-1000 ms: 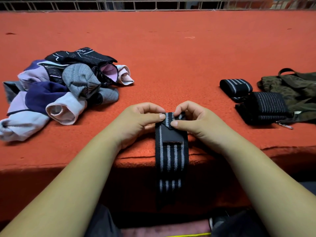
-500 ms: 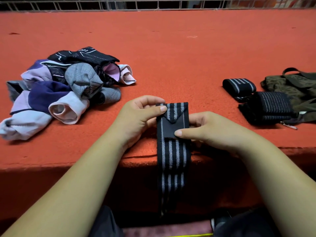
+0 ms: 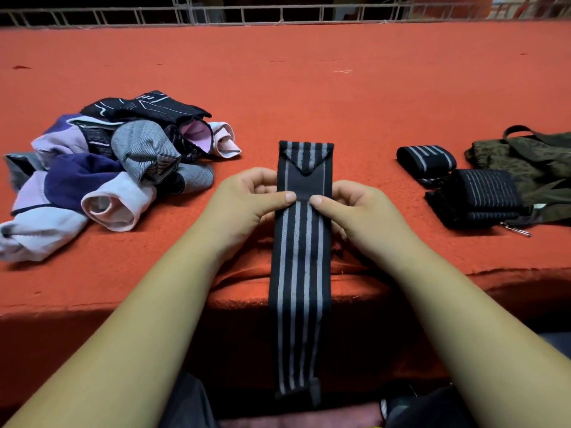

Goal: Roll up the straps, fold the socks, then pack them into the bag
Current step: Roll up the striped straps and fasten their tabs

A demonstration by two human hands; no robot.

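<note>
A black strap with grey stripes (image 3: 301,257) lies flat across the near edge of the red surface, its far end folded to a point and its tail hanging over the edge. My left hand (image 3: 247,202) pinches its left edge and my right hand (image 3: 355,208) pinches its right edge, both thumbs on top of the strap. Two rolled straps (image 3: 426,160) (image 3: 482,196) lie at the right, beside the olive camouflage bag (image 3: 531,162). A pile of socks (image 3: 102,171) sits at the left.
The red carpeted surface (image 3: 309,88) stretches far back to a white metal railing (image 3: 278,10). A metal clip (image 3: 519,230) sticks out near the bag's front. My knees are below the near edge.
The strap has been drawn farther onto the surface and laid out flat. Both hands slid down from its folded tip to its sides.
</note>
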